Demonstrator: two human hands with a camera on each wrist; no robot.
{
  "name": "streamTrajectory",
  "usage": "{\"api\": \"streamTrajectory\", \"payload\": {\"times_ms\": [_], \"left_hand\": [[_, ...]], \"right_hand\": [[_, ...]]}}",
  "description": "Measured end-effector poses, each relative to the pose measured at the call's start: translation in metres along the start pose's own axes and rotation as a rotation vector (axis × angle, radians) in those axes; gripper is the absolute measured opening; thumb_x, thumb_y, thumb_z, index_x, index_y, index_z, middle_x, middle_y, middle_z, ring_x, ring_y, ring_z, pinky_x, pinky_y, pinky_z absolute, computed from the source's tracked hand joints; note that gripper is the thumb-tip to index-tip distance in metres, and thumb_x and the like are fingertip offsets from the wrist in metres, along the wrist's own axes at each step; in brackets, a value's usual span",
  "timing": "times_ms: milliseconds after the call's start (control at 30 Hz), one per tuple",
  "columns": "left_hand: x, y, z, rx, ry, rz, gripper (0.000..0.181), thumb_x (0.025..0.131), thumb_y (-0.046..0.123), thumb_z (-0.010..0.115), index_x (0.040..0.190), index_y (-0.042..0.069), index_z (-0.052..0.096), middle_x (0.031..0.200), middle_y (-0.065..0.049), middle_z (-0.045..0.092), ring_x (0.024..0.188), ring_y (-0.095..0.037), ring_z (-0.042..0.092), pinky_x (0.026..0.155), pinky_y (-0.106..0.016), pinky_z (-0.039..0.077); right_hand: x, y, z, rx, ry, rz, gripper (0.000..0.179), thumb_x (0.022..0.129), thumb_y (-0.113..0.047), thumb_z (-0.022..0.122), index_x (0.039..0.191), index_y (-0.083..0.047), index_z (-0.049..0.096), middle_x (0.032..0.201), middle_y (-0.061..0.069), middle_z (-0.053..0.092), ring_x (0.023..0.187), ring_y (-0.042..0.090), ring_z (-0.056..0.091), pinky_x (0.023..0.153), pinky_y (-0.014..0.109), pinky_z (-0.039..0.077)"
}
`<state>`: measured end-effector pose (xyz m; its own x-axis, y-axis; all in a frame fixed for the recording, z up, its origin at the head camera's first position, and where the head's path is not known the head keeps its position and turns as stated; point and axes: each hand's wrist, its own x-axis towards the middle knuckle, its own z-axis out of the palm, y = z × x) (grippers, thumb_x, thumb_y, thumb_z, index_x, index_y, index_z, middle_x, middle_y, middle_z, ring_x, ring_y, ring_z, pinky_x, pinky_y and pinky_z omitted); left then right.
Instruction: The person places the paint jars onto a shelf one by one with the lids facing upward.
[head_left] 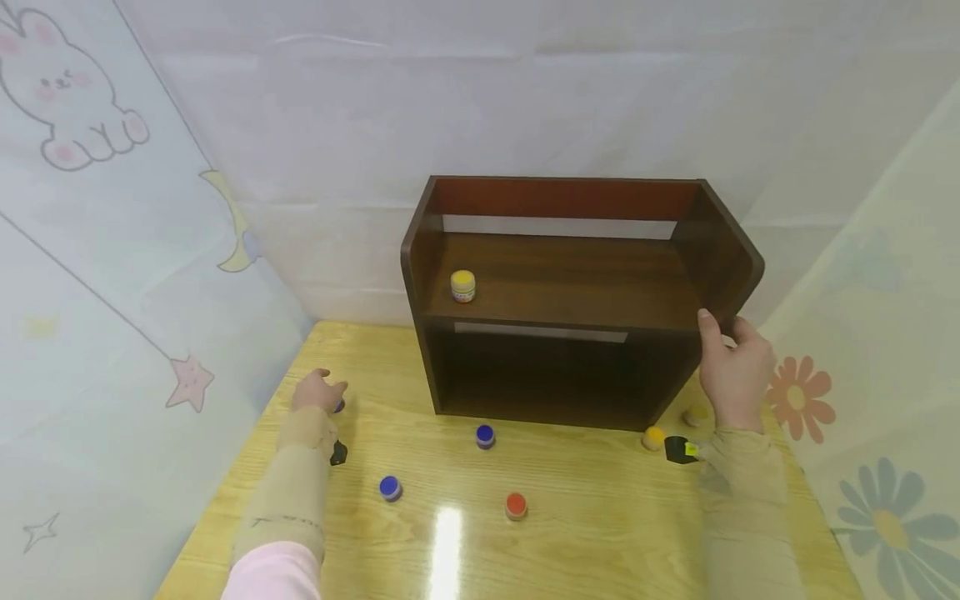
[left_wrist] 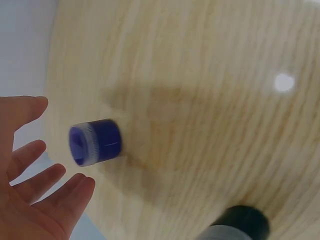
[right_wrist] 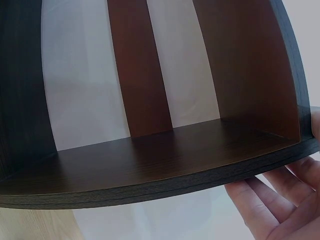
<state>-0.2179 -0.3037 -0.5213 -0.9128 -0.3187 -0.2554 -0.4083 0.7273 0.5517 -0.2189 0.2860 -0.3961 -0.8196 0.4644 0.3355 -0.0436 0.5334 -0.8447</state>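
My left hand (head_left: 318, 392), fingers spread and loosely bent, hovers close beside a jar of blue-purple paint (left_wrist: 95, 142) at the table's left side. In the left wrist view the jar lies just beyond the fingertips, and the hand holds nothing. My right hand (head_left: 737, 375) grips the right side of a dark brown two-tier shelf (head_left: 562, 279). Its thumb rests on the front and its fingers (right_wrist: 255, 205) curl around the panel's edge. A yellow-lidded jar (head_left: 463, 287) stands on the left of the upper tier.
Before the shelf on the wooden table (head_left: 600, 517) stand two blue-lidded jars (head_left: 485, 437) and a red-lidded jar (head_left: 516, 506). Yellow-lidded jars (head_left: 654, 438) sit near the right wrist. A dark green cylinder (left_wrist: 242, 220) shows low in the left wrist view. Patterned cloth (head_left: 570, 100) surrounds the table.
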Motion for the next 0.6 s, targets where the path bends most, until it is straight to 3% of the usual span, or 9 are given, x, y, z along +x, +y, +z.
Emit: {"api": "streamTrajectory", "payload": {"times_ms": [133,267,600], "left_hand": [[-0.004,-0.002,0.01,0.035,-0.009,0.001,0.059,0.103,0.024,0.056,0.145,-0.013,0.038,0.132,-0.033,0.056,0.114,-0.046,0.058,0.092,-0.05,0.051],[-0.005,-0.006,0.019,0.051,0.003,0.014,0.052,0.101,0.019,0.058,0.141,-0.013,0.045,0.13,-0.032,0.058,0.118,-0.047,0.056,0.098,-0.052,0.049],[-0.001,-0.015,0.031,0.033,0.015,0.029,0.039,0.096,0.007,0.061,0.13,-0.01,0.056,0.124,-0.032,0.06,0.112,-0.047,0.059,0.094,-0.052,0.051]], "right_hand": [[0.0,-0.001,0.0,0.011,0.004,0.003,0.047,0.1,-0.043,0.06,0.11,0.002,0.069,0.109,0.016,0.067,0.061,-0.015,0.053,0.05,0.015,0.041],[0.0,-0.001,0.0,0.015,0.009,-0.01,0.046,0.1,-0.042,0.061,0.107,0.002,0.069,0.105,0.015,0.067,0.059,-0.014,0.055,0.047,0.015,0.04],[-0.002,-0.003,0.0,0.005,0.007,-0.008,0.048,0.101,-0.042,0.059,0.108,0.004,0.068,0.111,0.02,0.067,0.061,-0.017,0.051,0.05,0.014,0.039]]}}
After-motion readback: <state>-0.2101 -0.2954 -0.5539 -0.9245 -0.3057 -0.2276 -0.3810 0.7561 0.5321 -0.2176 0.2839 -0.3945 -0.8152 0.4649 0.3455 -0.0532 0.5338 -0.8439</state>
